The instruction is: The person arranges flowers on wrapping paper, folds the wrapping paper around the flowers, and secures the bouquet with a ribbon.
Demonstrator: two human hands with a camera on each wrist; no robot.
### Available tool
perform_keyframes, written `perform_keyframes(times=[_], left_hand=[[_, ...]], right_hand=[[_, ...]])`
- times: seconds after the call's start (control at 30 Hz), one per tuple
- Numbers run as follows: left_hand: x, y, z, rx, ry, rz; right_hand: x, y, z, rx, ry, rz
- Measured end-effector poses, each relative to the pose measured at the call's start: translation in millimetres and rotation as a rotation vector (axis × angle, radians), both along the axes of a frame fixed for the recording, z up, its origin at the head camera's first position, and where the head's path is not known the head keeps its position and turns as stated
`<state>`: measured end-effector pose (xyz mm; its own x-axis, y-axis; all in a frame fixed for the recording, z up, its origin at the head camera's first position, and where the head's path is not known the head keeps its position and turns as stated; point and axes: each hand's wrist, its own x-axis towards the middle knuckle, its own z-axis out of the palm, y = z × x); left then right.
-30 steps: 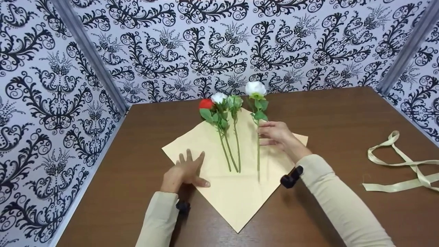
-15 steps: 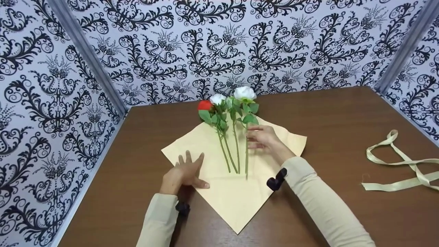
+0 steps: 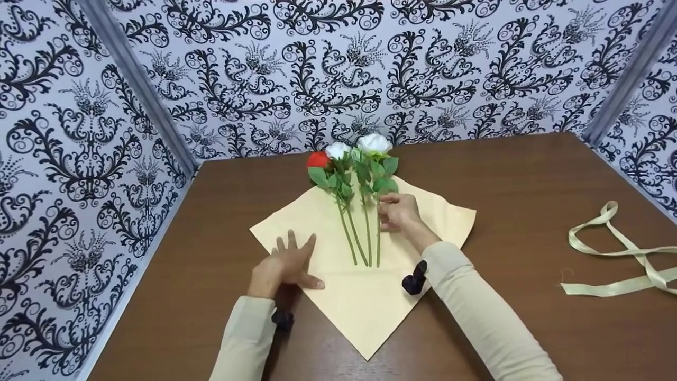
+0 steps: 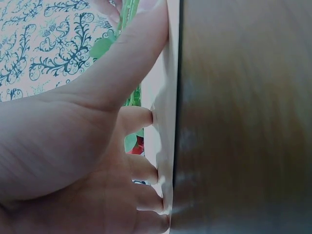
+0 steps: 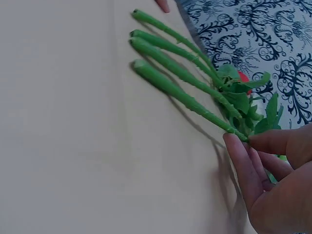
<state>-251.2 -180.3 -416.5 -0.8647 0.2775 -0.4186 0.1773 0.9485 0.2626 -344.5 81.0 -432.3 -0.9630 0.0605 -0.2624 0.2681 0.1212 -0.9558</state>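
My right hand (image 3: 400, 212) pinches the stem of a white rose (image 3: 374, 144) just below its leaves, thumb against fingers. In the right wrist view that green stem (image 5: 180, 95) lies over the paper, beside the other stems. To its left on the cream wrapping paper (image 3: 365, 312) are a red flower (image 3: 318, 160), another white flower (image 3: 337, 151) and a third stem whose bloom is mostly hidden behind leaves. My left hand (image 3: 285, 266) rests with spread fingers on the paper's left edge. Its fingertips press the sheet in the left wrist view.
A cream ribbon (image 3: 613, 288) lies loosely looped on the right of the brown table (image 3: 529, 211). Behind and to the left stand walls (image 3: 338, 69) with a black scroll pattern. The paper's right corner (image 3: 465, 217) curls up slightly.
My right hand has brought the white rose leftward and down, next to the other flowers, its stem now close beside theirs. My left hand has stayed in place.
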Motion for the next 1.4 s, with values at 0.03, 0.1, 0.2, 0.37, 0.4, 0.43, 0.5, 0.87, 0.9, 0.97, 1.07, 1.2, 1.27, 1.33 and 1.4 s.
perform_keyframes(times=[0.03,0.1,0.2,0.37,0.4,0.43,0.5,0.87,0.9,0.97,1.07,1.2,1.27,1.33,1.4], left_hand=[[0.2,-0.1,0.0,-0.001,0.002,-0.001],[0.7,-0.8,-0.3,0.001,0.006,-0.002],[1.3,-1.4,-0.6,0.035,-0.009,0.01],[0.9,-0.9,-1.0,0.067,-0.025,0.022],[0.6,-0.7,-0.7,0.063,-0.021,0.019],[0.2,-0.6,-1.0,0.06,-0.018,0.017],[-0.5,-0.4,-1.5,0.053,-0.014,0.012],[-1.4,-0.4,-3.6,0.024,-0.009,0.004],[-1.0,-0.2,-3.5,0.023,-0.008,0.006],[0.0,0.0,-3.4,0.021,-0.006,0.01],[0.8,0.6,-3.0,0.024,-0.005,0.013],[0.6,0.2,-1.5,0.033,-0.009,0.007],[-0.3,-1.0,-0.5,0.048,-0.008,0.001],[-1.2,-2.5,1.3,0.06,-0.004,-0.005],[-1.5,-4.1,3.0,0.079,0.009,0.0]], right_hand=[[-0.3,-0.8,-0.3,0.008,0.0,-0.003],[-1.3,-2.0,-1.1,0.016,0.004,-0.006],[-3.0,-1.3,-2.0,0.011,0.009,-0.012],[-4.9,2.9,-2.2,0.03,0.025,-0.025],[-5.3,3.4,-2.1,0.036,0.026,-0.03],[-5.6,3.6,-2.1,0.045,0.026,-0.037],[-7.2,3.0,-2.6,0.055,0.024,-0.051],[-8.8,-5.2,-1.9,0.095,0.022,-0.054],[-8.5,-5.4,-2.2,0.096,0.025,-0.051],[-8.0,-5.6,-2.6,0.081,0.025,-0.046],[-6.8,-4.1,-2.5,0.064,0.027,-0.036],[-2.3,2.2,1.9,0.086,0.029,-0.006],[1.8,7.1,6.3,0.093,0.017,0.025],[6.2,12.2,10.9,0.095,0.009,0.054],[10.6,17.5,14.8,0.096,0.015,0.088]])
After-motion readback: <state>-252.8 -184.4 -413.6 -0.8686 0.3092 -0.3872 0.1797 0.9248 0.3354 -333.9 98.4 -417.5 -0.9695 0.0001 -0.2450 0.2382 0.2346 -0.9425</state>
